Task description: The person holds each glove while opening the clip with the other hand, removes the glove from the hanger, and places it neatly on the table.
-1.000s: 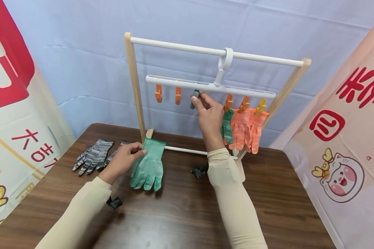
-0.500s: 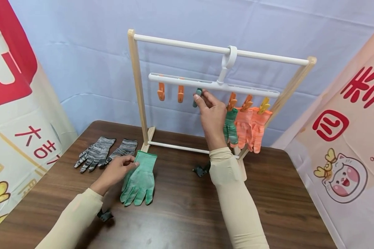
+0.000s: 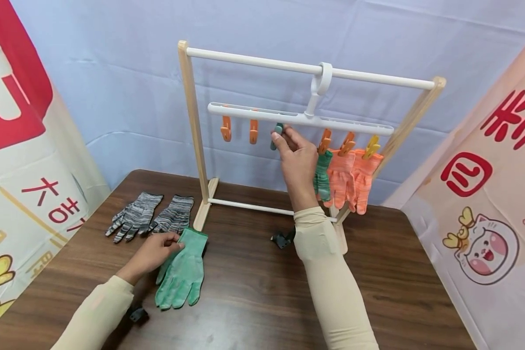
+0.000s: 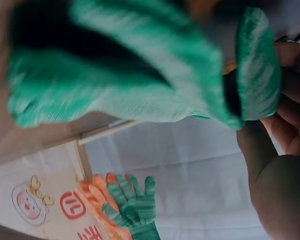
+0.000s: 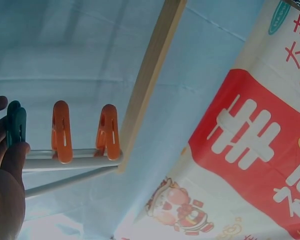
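With thumb and fingers my left hand [image 3: 150, 255] pinches a light green knit glove [image 3: 183, 274] by its cuff, low over the table. Its fingers point toward me, and the left wrist view shows the fabric close up. My right hand [image 3: 301, 160] is raised to the white hanger [image 3: 258, 115], pinching a dark green clothespin [image 5: 16, 125] below the bar. Two orange clothespins [image 3: 226, 129] hang free to the left. On the right, clothespins hold a darker green glove [image 3: 322, 177] and two orange gloves [image 3: 342, 177].
The hanger hooks over the white top rod [image 3: 253, 61] of a wood-sided rack. Two grey-black striped gloves [image 3: 136, 214] lie at the table's back left. A small black object [image 3: 282, 240] shows beside the right sleeve. Printed cloths [image 3: 485, 175] stand at both sides.
My left hand has drawn the light green glove down and left, away from the rack and toward me. My right hand stays on the dark green clothespin. The view has shifted slightly.
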A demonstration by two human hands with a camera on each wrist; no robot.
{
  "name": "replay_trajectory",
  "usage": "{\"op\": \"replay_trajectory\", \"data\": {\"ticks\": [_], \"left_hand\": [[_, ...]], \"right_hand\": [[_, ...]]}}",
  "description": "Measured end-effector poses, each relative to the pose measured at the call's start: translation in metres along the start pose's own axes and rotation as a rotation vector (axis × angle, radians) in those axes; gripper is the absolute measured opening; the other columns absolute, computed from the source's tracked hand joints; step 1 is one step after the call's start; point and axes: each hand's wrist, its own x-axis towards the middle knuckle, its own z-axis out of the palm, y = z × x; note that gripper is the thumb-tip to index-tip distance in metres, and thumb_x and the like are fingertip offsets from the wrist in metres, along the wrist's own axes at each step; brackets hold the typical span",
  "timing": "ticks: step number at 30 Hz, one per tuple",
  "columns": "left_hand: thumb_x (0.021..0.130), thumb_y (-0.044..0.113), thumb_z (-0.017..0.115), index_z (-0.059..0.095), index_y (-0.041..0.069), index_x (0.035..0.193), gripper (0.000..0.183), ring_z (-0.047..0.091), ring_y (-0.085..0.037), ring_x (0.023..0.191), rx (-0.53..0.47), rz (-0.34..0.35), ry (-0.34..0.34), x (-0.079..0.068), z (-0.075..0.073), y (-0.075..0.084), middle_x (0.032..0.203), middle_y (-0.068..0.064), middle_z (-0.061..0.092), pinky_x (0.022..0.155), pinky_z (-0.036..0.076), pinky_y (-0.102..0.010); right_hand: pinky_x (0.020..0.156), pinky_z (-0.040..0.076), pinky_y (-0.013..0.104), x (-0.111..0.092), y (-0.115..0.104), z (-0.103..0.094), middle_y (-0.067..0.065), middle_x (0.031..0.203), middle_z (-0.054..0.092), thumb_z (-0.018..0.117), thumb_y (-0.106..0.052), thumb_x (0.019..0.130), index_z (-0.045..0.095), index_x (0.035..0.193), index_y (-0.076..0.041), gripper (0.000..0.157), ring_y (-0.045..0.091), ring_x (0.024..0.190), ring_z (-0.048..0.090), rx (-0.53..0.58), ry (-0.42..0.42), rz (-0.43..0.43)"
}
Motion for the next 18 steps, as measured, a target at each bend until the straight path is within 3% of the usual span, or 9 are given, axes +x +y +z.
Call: {"op": "replay_trajectory", "data": {"ticks": [8, 13, 18], "left_hand": [[0.09, 0.022, 0.06, 0.059, 0.013, 0.086, 0.01, 0.039, -0.014, 0.053, 0.128, 0.02, -0.017, -0.009, -0.01, -0.014, 0.064, 0.0, 0.05, 0.051, 0.034, -0.03], [0.089, 0.02, 0.06, 0.052, 0.012, 0.077, 0.017, 0.034, -0.013, 0.049, 0.188, 0.01, -0.034, -0.013, -0.017, -0.018, 0.059, 0.001, 0.04, 0.049, 0.031, -0.028], [0.088, 0.02, 0.062, 0.052, 0.013, 0.076, 0.017, 0.034, -0.013, 0.048, 0.293, 0.019, -0.025, -0.016, -0.022, -0.018, 0.058, 0.001, 0.041, 0.048, 0.03, -0.028]], "right_hand": [[0.082, 0.048, 0.025, 0.0, -0.002, 0.0, 0.004, 0.106, 0.067, 0.07, -0.029, 0.081, 0.064, 0.117, -0.013, 0.04, 0.007, 0.096, 0.062, -0.003, 0.0, -0.005], [0.081, 0.048, 0.025, 0.0, -0.001, 0.0, 0.003, 0.104, 0.067, 0.07, -0.03, 0.081, 0.064, 0.117, -0.013, 0.041, 0.006, 0.094, 0.062, -0.008, -0.005, -0.008], [0.081, 0.048, 0.026, 0.0, 0.0, 0.0, 0.004, 0.104, 0.067, 0.071, -0.029, 0.08, 0.064, 0.117, -0.013, 0.04, 0.008, 0.094, 0.063, -0.009, -0.003, -0.009]]}}
